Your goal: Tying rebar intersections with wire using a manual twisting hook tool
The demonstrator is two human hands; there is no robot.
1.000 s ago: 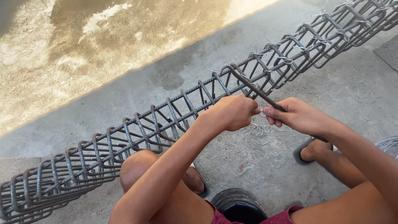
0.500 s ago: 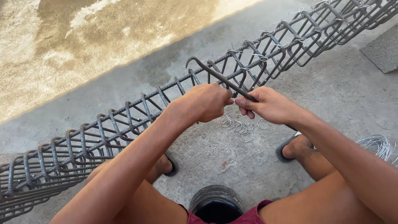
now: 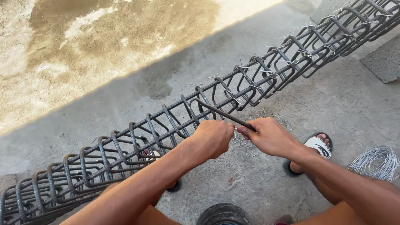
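A long rebar cage (image 3: pixel 137 137) of dark steel stirrups on lengthwise bars runs diagonally across the concrete from lower left to upper right. My right hand (image 3: pixel 271 135) grips a dark metal hook tool (image 3: pixel 221 113) whose bent tip reaches up to a stirrup. My left hand (image 3: pixel 214 139) is closed just left of it, at the cage's near bar, pinching what looks like thin tie wire. Short cut wire pieces (image 3: pixel 246 143) lie on the floor under both hands. Twisted wire ties show on the stirrups farther right.
A coil of pale tie wire (image 3: pixel 375 162) lies at the right. My foot in a dark-and-white sandal (image 3: pixel 314 148) rests beside it. A round dark seat (image 3: pixel 223 214) sits below me. A concrete slab edge (image 3: pixel 385 58) is at upper right; sunlit stained floor lies beyond the cage.
The view has shifted, so cage and hands sit lower in the frame. Both hands stay together at the near bar with the hook tool. My right foot has come into plainer view.
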